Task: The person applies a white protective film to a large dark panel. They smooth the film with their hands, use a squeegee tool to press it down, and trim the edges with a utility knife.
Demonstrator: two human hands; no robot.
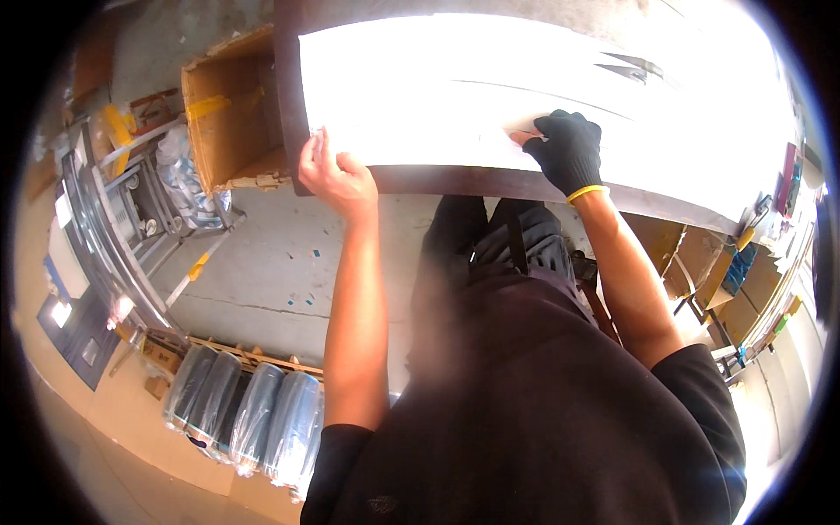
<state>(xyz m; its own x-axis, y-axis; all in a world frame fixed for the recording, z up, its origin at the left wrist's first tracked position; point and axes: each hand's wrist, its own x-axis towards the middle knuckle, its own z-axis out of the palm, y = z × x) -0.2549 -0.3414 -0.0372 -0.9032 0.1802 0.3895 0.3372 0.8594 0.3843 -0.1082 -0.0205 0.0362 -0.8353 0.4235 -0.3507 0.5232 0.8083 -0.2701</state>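
Note:
A wide white sheet (455, 79), washed out by bright light, lies on a dark table (490, 182) in front of me. My bare left hand (334, 172) rests on the sheet's near left corner, fingers pressed on its edge. My right hand (569, 149), in a black fingerless glove with a yellow cuff, presses flat on the sheet near its front edge, fingertips showing. A pair of scissors (632, 68) lies on the sheet at the far right, away from both hands.
An open cardboard box (229, 114) stands left of the table. Metal frames (114, 219) lean at the left. Several wrapped rolls (249, 418) lie on a pallet at lower left. Cardboard boxes and shelving (744, 280) stand at the right.

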